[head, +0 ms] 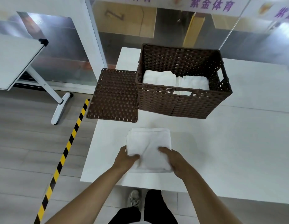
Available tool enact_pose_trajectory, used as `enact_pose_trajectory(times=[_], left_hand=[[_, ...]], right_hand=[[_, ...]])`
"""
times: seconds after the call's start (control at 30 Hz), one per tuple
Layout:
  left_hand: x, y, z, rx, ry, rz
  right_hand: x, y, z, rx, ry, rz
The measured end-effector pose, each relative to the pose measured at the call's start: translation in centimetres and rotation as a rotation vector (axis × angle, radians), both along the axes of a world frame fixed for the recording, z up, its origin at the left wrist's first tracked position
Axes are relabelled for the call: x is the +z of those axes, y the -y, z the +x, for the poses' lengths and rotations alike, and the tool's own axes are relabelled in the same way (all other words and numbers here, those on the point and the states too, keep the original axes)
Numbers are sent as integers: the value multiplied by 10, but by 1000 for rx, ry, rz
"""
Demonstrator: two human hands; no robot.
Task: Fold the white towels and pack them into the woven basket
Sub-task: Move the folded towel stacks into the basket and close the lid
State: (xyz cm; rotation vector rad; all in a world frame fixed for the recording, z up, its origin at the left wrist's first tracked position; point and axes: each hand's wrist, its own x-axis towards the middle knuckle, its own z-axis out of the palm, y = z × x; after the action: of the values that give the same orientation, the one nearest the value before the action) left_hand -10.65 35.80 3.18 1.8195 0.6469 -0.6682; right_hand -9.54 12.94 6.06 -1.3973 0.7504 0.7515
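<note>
Both hands hold the folded towel (148, 147) near the front edge of the surface (237, 143). The left hand (126, 156) pinches its left side, and the right hand (174, 160) curls on its right side, likely ready to lift. The basket (181, 101) sits just behind, with two towels (174, 80) inside. Its lid (114, 96) lies beside it, hanging over the edge.

There is one view, taken from the person's head, looking forward and steeply down onto the white table (221, 143). The table's near edge lies close below; its far edge sits higher up. Wide-angle bending probably curves lines beyond the table's sides.
</note>
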Motion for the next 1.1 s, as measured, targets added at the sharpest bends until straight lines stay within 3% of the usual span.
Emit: enact_pose_trajectory(times=[0.33,0.53,0.63,0.87,1.1], left_hand=[[47,-19,-9,254,-49,-339],[103,-28,-15,196,-105,-726],[135,-23,-5,198,-30,-836],[174,-12,62,217,260,-802],[234,26,154,289,466,-578]], right_hand=[[61,-20,6,24,212,161],[119,-21,22,95,300,218],[144,-15,31,84,317,247],[191,12,72,-49,382,238],[227,47,160,-123,436,110]])
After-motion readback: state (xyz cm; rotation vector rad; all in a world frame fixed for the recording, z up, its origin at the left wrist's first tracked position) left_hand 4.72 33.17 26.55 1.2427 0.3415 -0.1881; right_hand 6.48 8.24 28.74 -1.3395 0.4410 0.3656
